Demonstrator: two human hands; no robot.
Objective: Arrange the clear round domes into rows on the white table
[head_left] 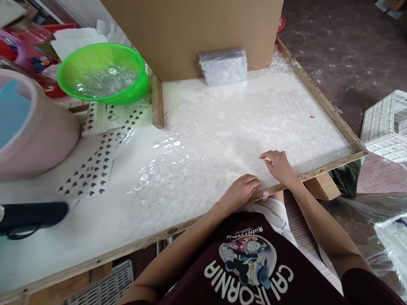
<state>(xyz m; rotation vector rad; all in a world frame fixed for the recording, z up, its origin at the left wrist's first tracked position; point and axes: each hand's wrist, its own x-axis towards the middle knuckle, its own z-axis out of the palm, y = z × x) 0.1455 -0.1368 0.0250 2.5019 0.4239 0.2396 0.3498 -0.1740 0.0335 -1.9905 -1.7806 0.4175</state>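
Many clear round plastic discs (181,169) lie spread over the white tabletop (124,169). My left hand (243,189) rests at the near wooden rim, palm down, its fingers side by side and slightly bent; nothing shows in them. Just to its right, my right hand (279,166) is over the discs inside the rim. Its thumb and index finger point left with a gap between them, and I see nothing held there. What lies under both palms is hidden.
A wooden rim (318,93) borders the table. At the back stand a cardboard sheet (197,29) and a plastic-wrapped bundle (224,67). To the left are a green basin (101,95), a pink tub (47,140), sticker sheets (92,169) and a dark cylinder (34,216).
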